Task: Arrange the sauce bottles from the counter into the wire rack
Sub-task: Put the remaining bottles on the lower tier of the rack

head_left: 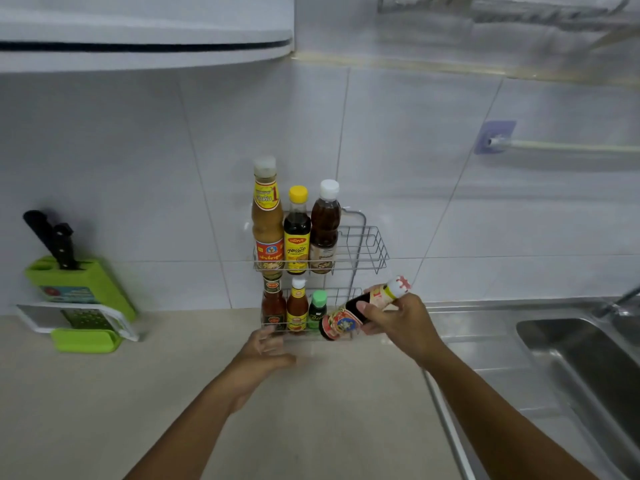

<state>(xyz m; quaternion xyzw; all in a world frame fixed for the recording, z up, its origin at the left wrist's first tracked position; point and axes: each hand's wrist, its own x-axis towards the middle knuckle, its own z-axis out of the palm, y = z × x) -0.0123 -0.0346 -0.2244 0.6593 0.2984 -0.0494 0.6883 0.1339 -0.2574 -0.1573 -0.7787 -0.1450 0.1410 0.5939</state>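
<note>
Both forearms reached in over the counter (pixel 104 393): the left hand (pixel 268 348) hung loosely open and empty just before the wire rack (pixel 367 251), probably ready to steady it, while the right hand (pixel 394 320) was closed round a dark sauce bottle (pixel 349 315). That bottle was tipped steeply, base toward the lower tier's free right end, apparently to slip it in beside the three there. It had dark contents, a red-and-gold label and a pale cap.
</note>
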